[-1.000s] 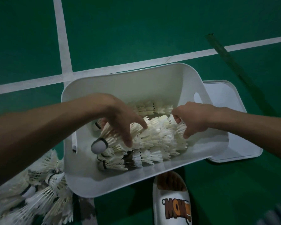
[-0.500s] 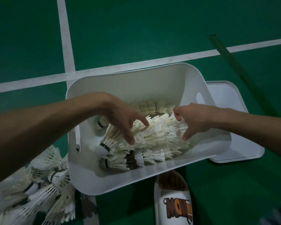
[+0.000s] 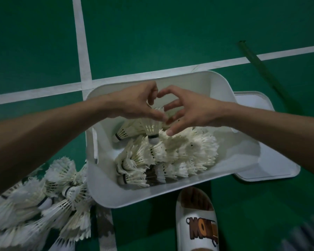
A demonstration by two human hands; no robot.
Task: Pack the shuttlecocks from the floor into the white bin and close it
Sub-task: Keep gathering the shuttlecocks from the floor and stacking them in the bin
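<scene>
White bin is sitting open at centre frame on the green floor, holding a heap of shuttlecocks. Left hand and right hand are meeting above it, curled fingers pinching the feather skirt of a single shuttlecock (cork pointing down). Lid is lying at right, partly under the bin. Loose shuttlecocks are lying lower left, beside the bin.
</scene>
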